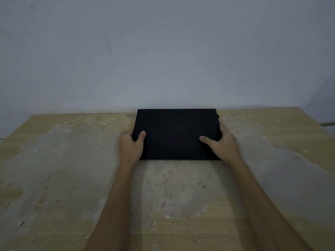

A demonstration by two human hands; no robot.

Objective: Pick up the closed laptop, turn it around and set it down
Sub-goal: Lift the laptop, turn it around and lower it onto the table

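At frame centre, the left hand (131, 144) and right hand (222, 144) grasped the closed black laptop (176, 133) by its sides on the worn tabletop (63, 169), the wall (163, 51) just behind.

The closed laptop (176, 134) is a flat, even black with no marking on its lid apart from one tiny pale speck left of the middle. The table (54, 178) under it is light yellowish-tan wood with faint straight grain lines, and broad worn patches across it have turned dull grey, mottled with darker spots and edged with whitish flakes where the surface has peeled. The wall (163, 51) behind is a plain, dim bluish grey, a little uneven in tone, with a few small dark flecks scattered over it
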